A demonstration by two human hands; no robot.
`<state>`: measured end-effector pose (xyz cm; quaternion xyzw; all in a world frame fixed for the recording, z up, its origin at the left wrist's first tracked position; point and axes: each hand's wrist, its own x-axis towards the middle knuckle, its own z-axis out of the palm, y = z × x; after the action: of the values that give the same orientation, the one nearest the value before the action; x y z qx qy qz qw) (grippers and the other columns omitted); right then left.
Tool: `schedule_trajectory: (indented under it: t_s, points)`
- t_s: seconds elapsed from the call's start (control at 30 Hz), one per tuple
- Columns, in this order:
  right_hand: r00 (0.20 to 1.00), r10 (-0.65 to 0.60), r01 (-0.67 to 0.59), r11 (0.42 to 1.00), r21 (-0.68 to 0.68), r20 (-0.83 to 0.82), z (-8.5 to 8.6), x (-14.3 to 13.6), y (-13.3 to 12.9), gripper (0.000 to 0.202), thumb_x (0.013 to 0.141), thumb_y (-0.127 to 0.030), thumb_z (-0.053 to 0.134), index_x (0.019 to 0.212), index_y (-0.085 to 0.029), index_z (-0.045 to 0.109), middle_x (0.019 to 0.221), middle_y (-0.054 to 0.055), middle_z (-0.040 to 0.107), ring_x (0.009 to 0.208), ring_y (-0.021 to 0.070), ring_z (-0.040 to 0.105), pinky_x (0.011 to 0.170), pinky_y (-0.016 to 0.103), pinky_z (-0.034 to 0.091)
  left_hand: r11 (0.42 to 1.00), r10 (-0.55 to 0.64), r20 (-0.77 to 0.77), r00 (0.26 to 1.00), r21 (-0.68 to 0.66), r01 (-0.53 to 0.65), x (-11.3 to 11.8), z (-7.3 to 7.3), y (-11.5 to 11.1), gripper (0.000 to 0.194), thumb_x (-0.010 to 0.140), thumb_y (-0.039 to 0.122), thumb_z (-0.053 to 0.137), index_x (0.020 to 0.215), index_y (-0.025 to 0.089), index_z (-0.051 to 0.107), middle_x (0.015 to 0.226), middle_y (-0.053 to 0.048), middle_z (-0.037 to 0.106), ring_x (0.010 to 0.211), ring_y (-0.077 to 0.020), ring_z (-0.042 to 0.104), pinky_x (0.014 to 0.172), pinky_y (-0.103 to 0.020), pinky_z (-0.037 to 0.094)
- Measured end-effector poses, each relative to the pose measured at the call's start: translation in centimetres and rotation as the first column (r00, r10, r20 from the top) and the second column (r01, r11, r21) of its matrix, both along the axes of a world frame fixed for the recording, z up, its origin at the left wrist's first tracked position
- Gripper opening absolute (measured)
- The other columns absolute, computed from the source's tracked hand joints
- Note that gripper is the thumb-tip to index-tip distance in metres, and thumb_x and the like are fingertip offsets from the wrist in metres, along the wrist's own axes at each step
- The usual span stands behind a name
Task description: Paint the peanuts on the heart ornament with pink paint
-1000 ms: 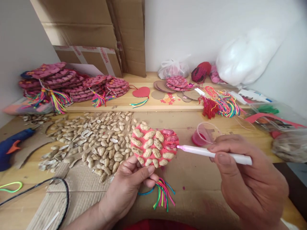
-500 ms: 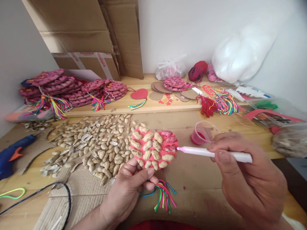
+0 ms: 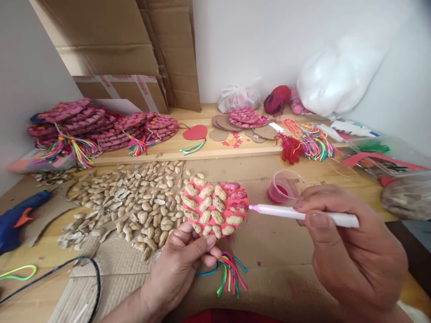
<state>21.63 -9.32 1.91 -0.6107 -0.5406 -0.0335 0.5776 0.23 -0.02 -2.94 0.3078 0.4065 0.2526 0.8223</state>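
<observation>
Pinching the peanut-covered heart (image 3: 199, 197) by its bottom edge, our left hand (image 3: 183, 258) is closed, thumb in front. Our right hand (image 3: 355, 246) is closed too, gripping the white pen (image 3: 283, 211) near level. Its pink tip is at the heart's right edge; we can't tell if they touch. Heart is upright above the desk (image 3: 367, 193), face to us: three upper-right peanuts pink, the others tan. Bright tassel (image 3: 229, 278) hangs below.

Just beyond our right hand, clear cup (image 3: 284, 190) with pink liquid, near the cardboard sheet (image 3: 266, 246). Left of the heart, loose peanuts (image 3: 148, 202) in a wide spread, some shells mixed in. Far left: blue glue gun (image 3: 23, 220) with orange trigger, black cord (image 3: 98, 278), yellow-green loop (image 3: 20, 274).

Behind, on the raised wooden shelf (image 3: 207, 157): pink peanut stacks (image 3: 70, 121) at left, plain red heart (image 3: 195, 132) mid-left, star cutouts (image 3: 235, 142), then red tassels (image 3: 291, 150) beside multicoloured tassels (image 3: 318, 143). Back right, big white bag (image 3: 336, 80), contents unclear to us.
</observation>
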Motion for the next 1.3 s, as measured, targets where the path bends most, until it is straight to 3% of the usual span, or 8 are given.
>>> schedule_trajectory:
  t_s: [0.17,0.37,0.57,0.77,0.9,1.03,1.3]
  points:
    - [0.999,0.051,-0.051,0.998,-0.035,0.001,-0.1,0.1,0.1,0.014,0.088,-0.016,0.060,0.096,-0.025,0.066,0.087,0.001,0.063,0.086,0.0191,0.061,0.090,0.042,0.047,1.000,0.004,-0.002,1.000,-0.006,-0.004,0.0,0.1,-0.1,0.027,0.072,0.024,0.089,0.081,0.015,0.065,0.063,-0.001,0.072,0.050,-0.0065,0.061,0.050,-0.012,0.048]
    - [1.000,0.007,-0.007,1.000,0.011,-0.009,-0.1,0.2,0.0,0.014,0.088,-0.016,0.060,0.096,-0.026,0.066,0.086,0.001,0.063,0.087,0.0196,0.061,0.089,0.041,0.047,1.000,-0.004,-0.018,1.000,0.017,0.004,0.1,0.1,0.0,0.029,0.070,0.026,0.090,0.080,0.015,0.065,0.061,-0.001,0.071,0.049,-0.0060,0.060,0.049,-0.012,0.047]
    - [0.998,0.070,-0.070,0.997,-0.029,-0.004,-0.1,0.2,0.0,0.015,0.089,-0.017,0.059,0.097,-0.026,0.066,0.088,0.001,0.063,0.088,0.0197,0.061,0.093,0.044,0.048,0.998,0.002,-0.045,0.999,0.057,0.001,0.3,0.1,-0.1,0.031,0.069,0.028,0.091,0.080,0.016,0.064,0.061,-0.001,0.072,0.048,-0.0063,0.060,0.050,-0.012,0.047]
    - [1.000,0.009,-0.009,1.000,0.005,-0.014,0.3,0.5,-0.2,0.012,0.088,-0.016,0.060,0.093,-0.025,0.066,0.084,0.001,0.062,0.083,0.0189,0.061,0.083,0.040,0.048,0.992,0.004,-0.085,0.996,0.125,0.006,0.4,-0.1,-0.2,0.032,0.069,0.031,0.091,0.080,0.016,0.065,0.062,-0.002,0.075,0.050,-0.0077,0.064,0.052,-0.013,0.050]
    - [0.999,0.045,-0.044,0.999,-0.012,0.029,0.6,0.4,-0.1,0.014,0.088,-0.015,0.060,0.096,-0.025,0.066,0.084,0.000,0.063,0.084,0.0187,0.062,0.082,0.038,0.047,0.985,0.004,-0.104,0.995,0.172,0.014,0.3,-0.4,-0.2,0.027,0.073,0.029,0.088,0.080,0.016,0.065,0.064,-0.002,0.076,0.053,-0.0080,0.066,0.055,-0.014,0.051]
    - [1.000,-0.001,0.001,1.000,0.031,-0.025,0.7,-0.2,0.1,0.013,0.089,-0.015,0.058,0.093,-0.025,0.066,0.082,0.000,0.062,0.082,0.0188,0.061,0.083,0.039,0.046,0.979,0.001,-0.126,0.992,0.205,0.025,0.3,-0.5,-0.3,0.028,0.073,0.030,0.088,0.079,0.017,0.065,0.064,-0.002,0.077,0.053,-0.0088,0.066,0.055,-0.015,0.051]
    - [0.999,0.030,-0.029,0.998,-0.061,0.017,0.2,0.3,-0.2,0.011,0.087,-0.018,0.061,0.092,-0.026,0.067,0.085,0.001,0.063,0.084,0.0196,0.061,0.084,0.041,0.047,0.973,-0.006,-0.129,0.992,0.226,0.035,0.1,-1.0,-0.3,0.023,0.077,0.028,0.085,0.083,0.017,0.065,0.068,-0.003,0.078,0.055,-0.0093,0.068,0.056,-0.015,0.053]
